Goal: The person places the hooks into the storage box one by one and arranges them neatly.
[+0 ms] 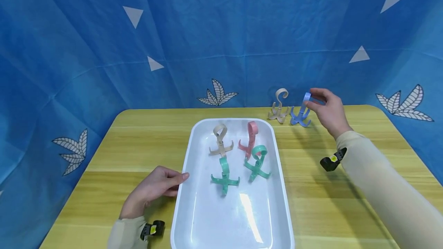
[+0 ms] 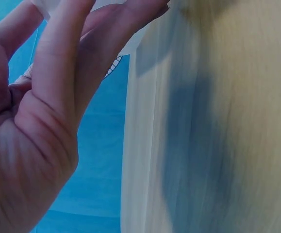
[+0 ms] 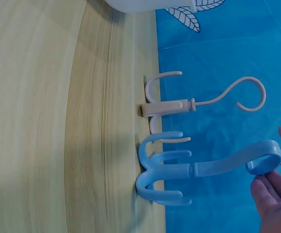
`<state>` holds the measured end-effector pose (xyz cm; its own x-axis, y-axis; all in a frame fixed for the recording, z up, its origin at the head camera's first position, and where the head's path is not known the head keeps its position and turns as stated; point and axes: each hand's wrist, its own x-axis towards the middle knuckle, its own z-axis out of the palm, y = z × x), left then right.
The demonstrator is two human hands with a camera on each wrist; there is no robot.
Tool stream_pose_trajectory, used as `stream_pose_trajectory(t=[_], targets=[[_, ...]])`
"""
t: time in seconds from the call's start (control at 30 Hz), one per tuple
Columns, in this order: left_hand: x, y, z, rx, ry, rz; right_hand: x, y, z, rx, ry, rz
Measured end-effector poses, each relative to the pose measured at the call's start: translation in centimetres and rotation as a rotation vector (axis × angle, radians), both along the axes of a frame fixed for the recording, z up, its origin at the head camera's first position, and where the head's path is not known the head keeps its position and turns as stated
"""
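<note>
My left hand (image 1: 157, 185) holds the left rim of a white tray (image 1: 200, 224), thumb over the edge and fingers beneath it outside. In the tray lie a beige hook hanger (image 1: 220, 147), a pink one (image 1: 247, 147) and two green ones, a nearer one (image 1: 225, 180) and one at the right (image 1: 257, 169). At the back of the table, my right hand (image 1: 328, 110) is at the curled top of a blue hook hanger (image 3: 218, 167), with fingertips at the loop and thumb and fingers apart. This hanger stands upright on its prongs, beside a standing beige hanger (image 3: 172, 107).
The wooden table (image 1: 149, 133) ends at a blue cloth backdrop (image 1: 194, 41) printed with leaves and white triangles. The two standing hangers are close to the back edge, just beyond the tray's far right corner. Each wrist wears a small black camera.
</note>
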<state>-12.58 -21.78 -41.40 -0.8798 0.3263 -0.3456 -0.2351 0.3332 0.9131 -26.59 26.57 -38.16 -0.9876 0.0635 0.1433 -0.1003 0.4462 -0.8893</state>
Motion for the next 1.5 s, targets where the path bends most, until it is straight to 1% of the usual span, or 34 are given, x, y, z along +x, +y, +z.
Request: stream_pose_trajectory(t=[0.13, 0.33, 0.53, 0.7, 0.9, 1.1, 1.23, 1.4, 1.5], targets=[[0.1, 0.1, -0.1, 0.024, -0.008, -0.001, -0.4, -0.2, -0.2, 0.004, 0.003, -0.018], [-0.1, 0.0, 0.0, 0.021, -0.009, -0.004, -1.0, 0.0, -0.1, 0.033, 0.018, -0.015], [-0.1, -0.1, 0.0, 0.030, -0.018, -0.003, -1.3, 0.2, -0.4, 0.077, -0.017, -0.019], [-0.1, -0.1, -0.2, 0.023, -0.016, -0.002, -1.3, 0.4, -0.8, 0.056, -0.017, -0.032], [-0.2, -0.1, 0.0, 0.026, -0.020, -0.006, -1.2, 0.6, -0.7, 0.011, -0.028, -0.038], [-0.2, -0.2, 0.1, 0.030, -0.019, -0.011, -0.6, 0.9, -0.4, -0.007, -0.015, -0.037], [-0.3, -0.3, -0.1, 0.023, -0.019, -0.012, 0.2, 1.2, -0.1, -0.005, 0.002, -0.028], [-0.3, -0.3, -0.2, 0.021, -0.023, -0.018, 1.3, 1.4, 0.3, 0.008, 0.003, -0.039], [-0.4, -0.3, -0.2, 0.035, -0.027, -0.020, 1.8, 1.5, 0.6, 0.009, 0.012, -0.036]])
